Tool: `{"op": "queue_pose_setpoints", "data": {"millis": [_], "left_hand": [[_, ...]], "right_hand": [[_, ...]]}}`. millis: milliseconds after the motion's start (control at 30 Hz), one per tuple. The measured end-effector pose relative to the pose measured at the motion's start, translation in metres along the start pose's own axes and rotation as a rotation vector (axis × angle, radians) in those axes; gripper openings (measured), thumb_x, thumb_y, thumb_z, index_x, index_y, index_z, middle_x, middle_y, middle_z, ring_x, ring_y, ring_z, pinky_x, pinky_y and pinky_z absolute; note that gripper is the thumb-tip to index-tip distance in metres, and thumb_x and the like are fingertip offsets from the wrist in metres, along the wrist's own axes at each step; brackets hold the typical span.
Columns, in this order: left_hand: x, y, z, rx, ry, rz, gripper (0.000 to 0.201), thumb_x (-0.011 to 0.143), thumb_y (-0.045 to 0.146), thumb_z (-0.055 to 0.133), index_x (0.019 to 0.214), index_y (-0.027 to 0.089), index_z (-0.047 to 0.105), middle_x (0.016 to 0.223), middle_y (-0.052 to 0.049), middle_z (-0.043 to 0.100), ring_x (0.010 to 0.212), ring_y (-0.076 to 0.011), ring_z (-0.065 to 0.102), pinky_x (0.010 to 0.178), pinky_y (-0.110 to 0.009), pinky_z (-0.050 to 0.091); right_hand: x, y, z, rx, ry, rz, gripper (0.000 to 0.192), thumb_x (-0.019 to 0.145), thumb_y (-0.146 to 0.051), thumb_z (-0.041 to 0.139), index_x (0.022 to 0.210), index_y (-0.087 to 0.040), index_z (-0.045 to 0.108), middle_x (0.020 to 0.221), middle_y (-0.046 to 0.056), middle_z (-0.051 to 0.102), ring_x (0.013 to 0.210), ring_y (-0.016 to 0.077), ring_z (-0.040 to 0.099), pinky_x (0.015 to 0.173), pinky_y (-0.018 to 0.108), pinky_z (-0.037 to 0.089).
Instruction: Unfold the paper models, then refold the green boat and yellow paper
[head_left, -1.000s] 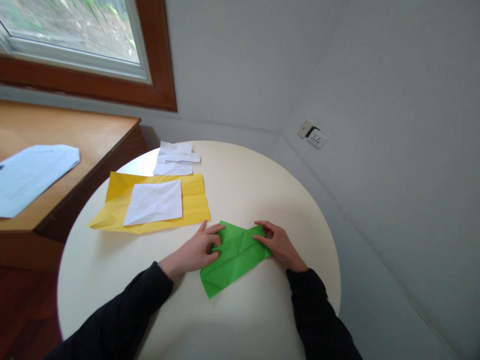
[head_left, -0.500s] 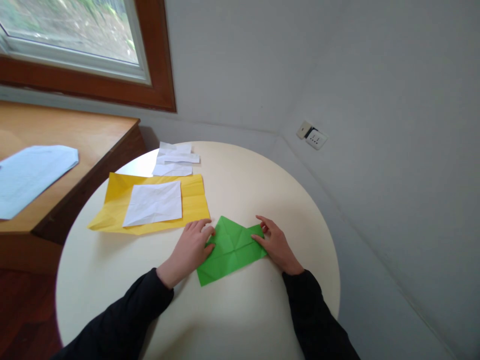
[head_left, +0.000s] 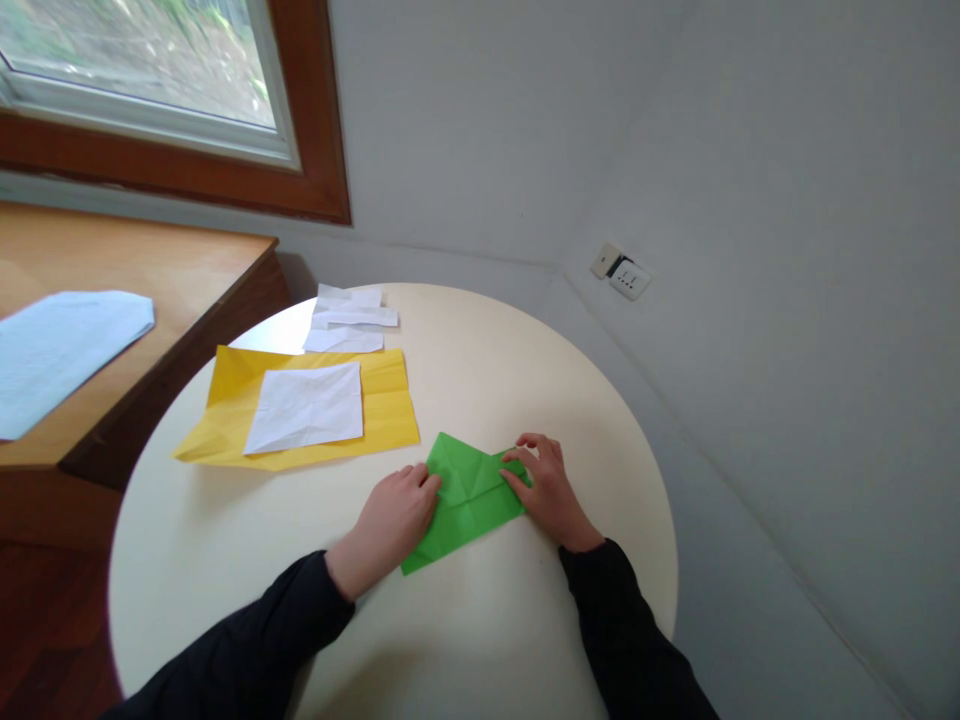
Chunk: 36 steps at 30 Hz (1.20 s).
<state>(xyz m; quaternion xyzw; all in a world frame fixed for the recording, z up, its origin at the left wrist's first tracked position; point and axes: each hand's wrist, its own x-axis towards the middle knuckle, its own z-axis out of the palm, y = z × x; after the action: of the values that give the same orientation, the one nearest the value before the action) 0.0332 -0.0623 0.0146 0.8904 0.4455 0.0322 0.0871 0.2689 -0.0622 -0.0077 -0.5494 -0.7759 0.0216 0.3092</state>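
Nearest, two dark sleeves [head_left: 262, 630] come in over the round, pale worktop [head_left: 480, 640], one from seven o'clock and one from five. The hands reach a creased sheet of green paper [head_left: 472, 490], which lies a little to the three o'clock side of the worktop's middle, its peak towards twelve. The left hand [head_left: 394, 520] lies over the sheet's nine o'clock end, its fingers curled together; its thumb is hidden, so I cannot tell whether it pinches. The right hand [head_left: 555, 490] is at the three o'clock end, fingers bent, thumb and index tips touching the paper close to each other; whether an edge is gripped between them I cannot tell.

Further off, towards ten to eleven o'clock, lies yellow paper [head_left: 386, 400], creased and lifting at its nine o'clock end, with a white sheet [head_left: 307, 408] on top. Just past its far edge, nearly at twelve, white paper pieces [head_left: 345, 340] overlap. Beyond the worktop at ten o'clock, a wooden cabinet [head_left: 187, 260] bears a pale-blue sheet [head_left: 67, 350]. On the wall [head_left: 480, 130], a socket [head_left: 630, 279] sits towards one o'clock and a brown-framed window [head_left: 150, 70] towards eleven.
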Motion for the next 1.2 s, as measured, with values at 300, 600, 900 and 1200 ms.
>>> {"op": "queue_pose_setpoints", "data": {"millis": [300,600,900,1200], "left_hand": [[0.000,0.000,-0.009,-0.013,-0.076,-0.002,0.023,0.083,0.033,0.057,0.097,0.015,0.058,0.099,-0.011,0.060,0.094,-0.0257,0.057,0.080,-0.037,0.049],[-0.001,0.001,-0.010,-0.009,-0.065,-0.034,0.023,0.084,0.029,0.055,0.102,0.015,0.058,0.106,-0.012,0.057,0.098,-0.0259,0.055,0.082,-0.038,0.048],[-0.003,0.003,-0.009,-0.032,0.002,0.011,0.031,0.083,0.026,0.054,0.112,0.016,0.056,0.118,-0.014,0.053,0.100,-0.0280,0.052,0.085,-0.043,0.047],[-0.002,0.000,0.002,-0.043,0.098,-0.001,0.044,0.078,0.012,0.049,0.122,0.015,0.050,0.120,-0.014,0.053,0.100,-0.0274,0.053,0.085,-0.042,0.047]], "right_hand": [[0.002,0.003,-0.002,0.047,-0.128,0.013,0.011,0.081,-0.013,0.056,0.088,-0.021,0.062,0.093,0.006,0.059,0.090,0.0222,0.053,0.082,0.041,0.041],[0.000,0.010,-0.006,0.209,-0.217,0.066,0.033,0.075,-0.021,0.065,0.107,-0.024,0.060,0.106,0.007,0.057,0.103,0.0237,0.052,0.093,0.042,0.041],[0.000,0.011,-0.003,0.184,-0.197,0.074,0.038,0.075,-0.016,0.062,0.112,-0.021,0.061,0.108,0.009,0.058,0.102,0.0235,0.053,0.093,0.042,0.042],[-0.001,0.014,0.007,0.075,-0.056,0.029,0.031,0.079,-0.009,0.050,0.103,-0.021,0.065,0.097,0.008,0.064,0.092,0.0229,0.056,0.084,0.042,0.047]]}}
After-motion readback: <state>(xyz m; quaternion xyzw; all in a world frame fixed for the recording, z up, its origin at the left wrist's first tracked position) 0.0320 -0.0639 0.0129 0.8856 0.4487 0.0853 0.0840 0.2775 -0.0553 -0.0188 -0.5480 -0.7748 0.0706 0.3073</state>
